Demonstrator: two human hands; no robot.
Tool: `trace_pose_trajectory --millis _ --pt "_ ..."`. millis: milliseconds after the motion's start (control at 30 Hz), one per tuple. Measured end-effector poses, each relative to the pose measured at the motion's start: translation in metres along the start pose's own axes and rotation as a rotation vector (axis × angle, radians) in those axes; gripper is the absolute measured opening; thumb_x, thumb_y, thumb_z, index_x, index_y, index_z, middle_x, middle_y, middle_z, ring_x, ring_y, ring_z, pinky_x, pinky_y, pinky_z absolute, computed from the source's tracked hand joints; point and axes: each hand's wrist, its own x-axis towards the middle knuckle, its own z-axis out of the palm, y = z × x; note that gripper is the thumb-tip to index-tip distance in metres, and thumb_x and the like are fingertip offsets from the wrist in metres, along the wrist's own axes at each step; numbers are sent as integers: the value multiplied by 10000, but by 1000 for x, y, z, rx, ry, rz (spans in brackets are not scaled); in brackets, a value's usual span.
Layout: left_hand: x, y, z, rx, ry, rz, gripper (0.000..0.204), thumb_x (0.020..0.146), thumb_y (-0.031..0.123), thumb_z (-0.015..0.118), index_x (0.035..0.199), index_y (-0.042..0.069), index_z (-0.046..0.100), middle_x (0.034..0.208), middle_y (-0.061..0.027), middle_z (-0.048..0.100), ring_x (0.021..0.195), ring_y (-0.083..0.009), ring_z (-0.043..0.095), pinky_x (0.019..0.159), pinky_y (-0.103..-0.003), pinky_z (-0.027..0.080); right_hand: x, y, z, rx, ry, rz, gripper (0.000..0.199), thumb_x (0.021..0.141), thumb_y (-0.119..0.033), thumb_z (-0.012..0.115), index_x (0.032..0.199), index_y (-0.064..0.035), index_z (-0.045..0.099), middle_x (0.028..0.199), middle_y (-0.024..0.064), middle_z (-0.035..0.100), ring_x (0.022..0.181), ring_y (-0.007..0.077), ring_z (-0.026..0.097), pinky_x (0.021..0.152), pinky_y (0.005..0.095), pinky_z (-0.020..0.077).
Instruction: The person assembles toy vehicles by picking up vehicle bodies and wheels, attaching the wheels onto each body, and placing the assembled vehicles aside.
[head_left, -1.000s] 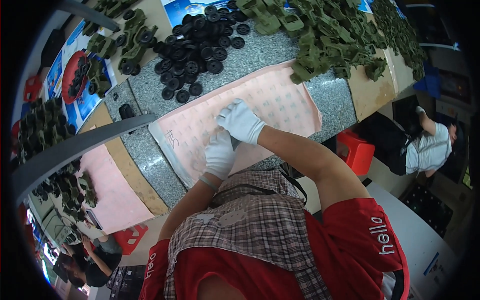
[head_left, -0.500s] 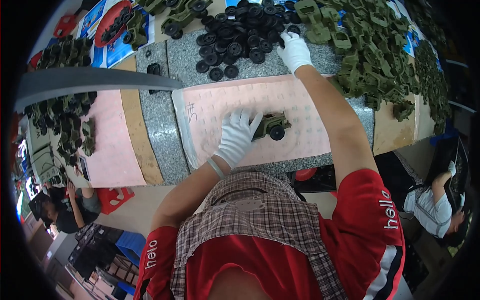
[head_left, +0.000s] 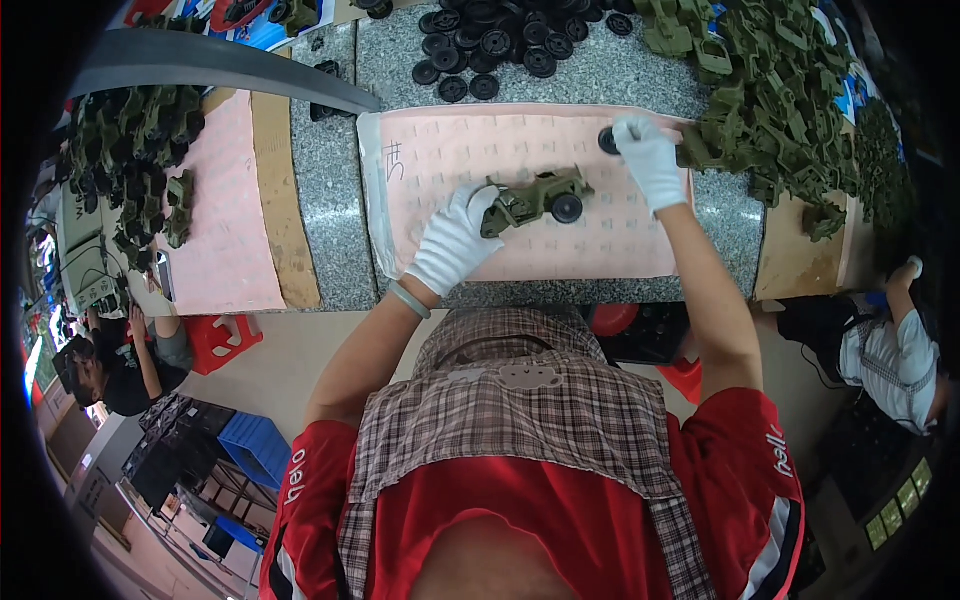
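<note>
A: Around the jeep point(head_left: 528, 203)?

B: Beyond, on the worktop point(head_left: 335, 220), a heap of black wheels point(head_left: 495, 42). To the right, a big pile of green parts point(head_left: 780, 110), reaching the edge of the pink sheet point(head_left: 620, 245). Far left, a crowd of green toys point(head_left: 150, 160).

A: And in the way?

B: A grey bar point(head_left: 230, 68), cutting across the upper left, hiding part of the worktop and ending near the sheet's far left corner. Also the left hand point(head_left: 455, 238), covering the jeep's left end.

A: Jeep's place and lie?

B: Over the middle of the sheet; touching or just above, cannot tell. Long axis left to right, right end angled slightly away from the apron point(head_left: 500, 420). One mounted wheel point(head_left: 566, 208) on the near side, toward the right end. Front or back there: cannot tell.

A: Fingers?

B: On the left, closed around the jeep's end. On the right hand point(head_left: 650, 165), pinching a loose wheel point(head_left: 607, 141), apart from the jeep, up and to the right.

A: Surface, room?

B: Speckled grey stone, with a second sheet point(head_left: 228, 220) at left, edged in brown card point(head_left: 275, 180). Lower down, pale floor point(head_left: 330, 345), a red stool point(head_left: 222, 342) beside a person point(head_left: 130, 370), a blue crate point(head_left: 255, 448). At right, another person point(head_left: 885, 360) in a white top.
</note>
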Motion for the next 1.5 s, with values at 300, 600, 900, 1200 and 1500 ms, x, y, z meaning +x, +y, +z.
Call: trace_pose_trajectory --millis 300,600,900,1200,1500 --pt "-22 60 -22 -281 -207 -399 754 806 408 866 1305 -20 497 958 -221 725 881 -411 739 750 -456 598 -76 29 -20 -489 -34 -91 220 942 -225 694 1108 -97 758 1093 130 698 949 321 705 842 432 577" --pt "94 25 -44 828 -192 603 649 876 67 652 1490 254 552 1605 -137 430 1544 -355 307 1121 -770 293 -87 46 -12 -542 -347 -400 501 909 -60 585 1399 -161 600 1434 148 532 1168 355 645 960 427 561" --pt "70 21 -13 656 -203 262 425 714 382 838 1026 122 710 1027 -75 673 982 -290 654 782 -427 567 -104 -15 -24 -190 -262 -316 510 827 -108 695 1334 -96 638 1249 193 628 1141 373 642 967 419 560" --pt "64 13 3 497 -123 199 304 707 260 836 907 75 701 895 -94 697 906 -310 683 656 -419 591 -83 -66 -12 -463 -638 -537 563 861 -68 695 1408 -101 564 1295 158 601 1141 356 634 979 429 551" --pt "57 16 9 537 -5 206 219 703 198 796 865 90 697 896 -74 682 915 -278 670 601 -401 579 -93 -81 6 -704 -635 -302 518 875 -342 739 1315 -95 617 1238 214 623 1026 392 690 891 485 577"
